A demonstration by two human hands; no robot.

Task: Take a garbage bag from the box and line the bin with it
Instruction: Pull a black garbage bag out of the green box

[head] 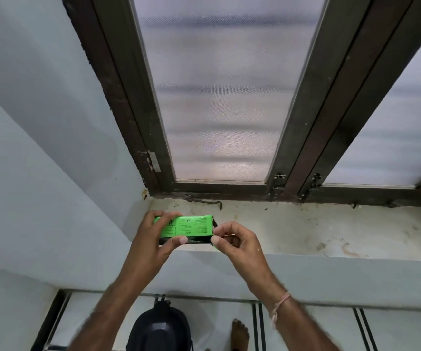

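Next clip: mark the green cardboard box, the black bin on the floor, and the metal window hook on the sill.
green cardboard box [190,226]: head view, on its printed green face.
black bin [158,328]: head view, on its dark domed top.
metal window hook [205,201]: head view, on its thin shaft.

Single view, head-worn, wide-angle. Looks forward and down from standing height. Faces a window [219,97] and its sill [305,229] at close range. Both forearms enter from the near edge. Floor [305,333] and a dark bin [158,328] lie directly below. No second view.
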